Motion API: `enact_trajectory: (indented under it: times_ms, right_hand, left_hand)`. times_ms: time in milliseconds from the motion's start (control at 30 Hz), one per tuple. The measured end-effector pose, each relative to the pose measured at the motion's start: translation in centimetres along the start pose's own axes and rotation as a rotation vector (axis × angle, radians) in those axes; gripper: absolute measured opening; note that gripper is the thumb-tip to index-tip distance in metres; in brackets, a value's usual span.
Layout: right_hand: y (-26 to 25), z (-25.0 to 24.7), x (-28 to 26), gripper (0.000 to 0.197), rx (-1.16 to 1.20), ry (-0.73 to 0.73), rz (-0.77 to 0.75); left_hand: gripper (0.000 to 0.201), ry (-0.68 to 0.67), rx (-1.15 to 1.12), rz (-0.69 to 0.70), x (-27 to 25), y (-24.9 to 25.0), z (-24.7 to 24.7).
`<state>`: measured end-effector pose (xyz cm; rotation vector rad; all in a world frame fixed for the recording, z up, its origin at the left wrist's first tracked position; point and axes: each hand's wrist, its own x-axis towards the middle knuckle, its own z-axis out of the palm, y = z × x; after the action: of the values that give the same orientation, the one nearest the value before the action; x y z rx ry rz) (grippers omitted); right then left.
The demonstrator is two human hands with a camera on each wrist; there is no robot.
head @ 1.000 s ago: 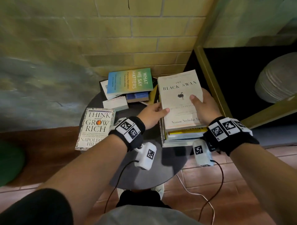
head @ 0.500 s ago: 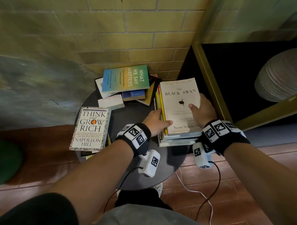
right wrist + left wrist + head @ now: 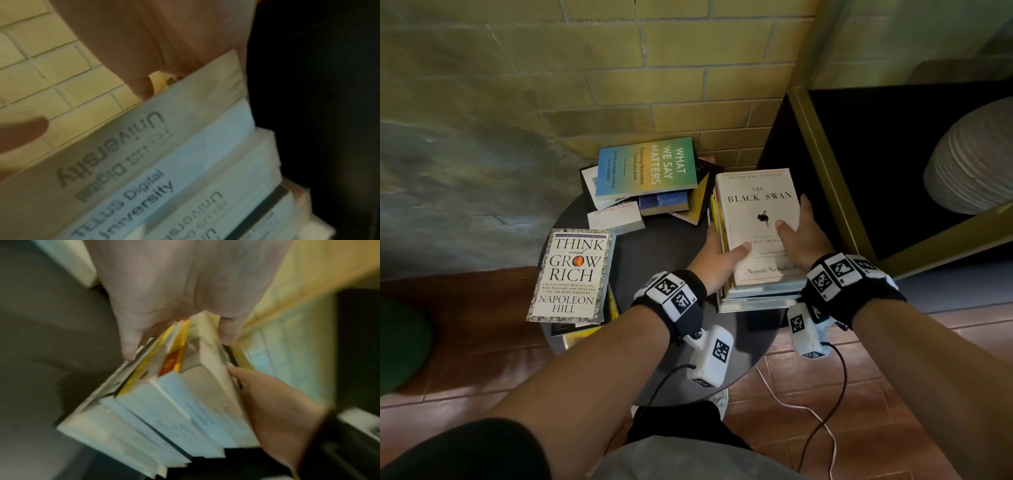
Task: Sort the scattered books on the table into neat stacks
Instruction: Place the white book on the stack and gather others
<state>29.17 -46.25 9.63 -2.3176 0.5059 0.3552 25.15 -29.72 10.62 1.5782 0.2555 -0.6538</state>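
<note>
A stack of books (image 3: 753, 289) stands at the right of the round dark table (image 3: 664, 246), with "The Black Swan" (image 3: 753, 209) on top. My left hand (image 3: 717, 255) grips the stack's left side, thumb on the top cover. My right hand (image 3: 803, 236) grips the right side, thumb also on the cover. In the left wrist view the left hand (image 3: 164, 305) spans several spines of the stack (image 3: 164, 410). In the right wrist view the right hand (image 3: 164, 40) lies over the stack's stamped page edges (image 3: 164, 154); its fingers are hidden behind the books.
"Think and Grow Rich" (image 3: 575, 274) tops a small pile at the table's left edge. "What We Say Matters" (image 3: 647, 168) lies on a loose pile at the back, with a small white book (image 3: 616, 217) in front. A brick wall stands behind, a dark gold-framed cabinet (image 3: 828, 192) at the right.
"The Black Swan" has come down from a raised, slightly skewed hold onto the stack. Both hands now clasp the stack's sides.
</note>
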Motion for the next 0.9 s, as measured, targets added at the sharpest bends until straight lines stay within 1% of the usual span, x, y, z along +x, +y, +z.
enact_trajectory:
  times_ms: [67, 100, 167, 233, 267, 367, 500, 567, 667, 767, 833, 900]
  right_hand:
    - [0.3, -0.3, -0.1, 0.071, 0.099, -0.026, 0.087]
    - [0.6, -0.4, 0.0, 0.068, 0.135, -0.048, 0.107]
    - [1.1, -0.4, 0.4, 0.053, 0.195, -0.093, 0.103]
    - [1.2, -0.3, 0.5, 0.043, 0.227, -0.109, 0.097]
    - [1.3, -0.3, 0.6, 0.042, 0.239, -0.111, 0.101]
    - [1.3, -0.3, 0.2, 0.044, 0.229, -0.083, 0.090]
    - [1.4, -0.5, -1.2, 0.062, 0.169, -0.026, 0.060]
    - [1.7, -0.7, -2.2, 0.070, 0.235, -0.008, 0.082]
    - [3.2, -0.2, -4.4, 0.075, 0.335, 0.021, 0.129]
    - [5.7, 1.3, -6.7, 0.071, 0.478, 0.093, 0.105]
    - [7.3, 2.5, -7.9, 0.073, 0.575, 0.059, 0.107]
    - [9.0, 3.6, -8.5, 0.088, 0.555, -0.021, 0.111]
  left_hand:
    - [0.078, -0.018, -0.125, -0.139, 0.2, -0.5, -0.1]
    - [0.080, -0.047, -0.150, -0.206, 0.3, -1.0, -0.2]
    - [0.085, -0.113, -0.173, -0.289, 0.3, -1.9, -0.3]
    - [0.096, -0.166, -0.185, -0.326, 0.5, -2.7, -0.4]
    - [0.095, -0.173, -0.185, -0.331, 0.5, -2.8, -0.4]
    - [0.071, -0.141, -0.217, -0.333, 0.3, -2.6, -0.5]
    - [0.050, -0.024, -0.299, -0.371, 0.4, -3.9, -1.0]
    - [0.053, 0.001, -0.280, -0.400, 0.2, -4.8, -1.2]
    - [0.061, -0.012, -0.237, -0.399, -0.1, -5.8, -1.2]
    - [0.058, 0.003, -0.208, -0.389, -0.2, -6.4, -0.8]
    - [0.054, 0.022, -0.207, -0.383, -0.1, -6.8, -0.6]
    - [0.052, 0.034, -0.230, -0.374, 0.1, -7.3, -0.6]
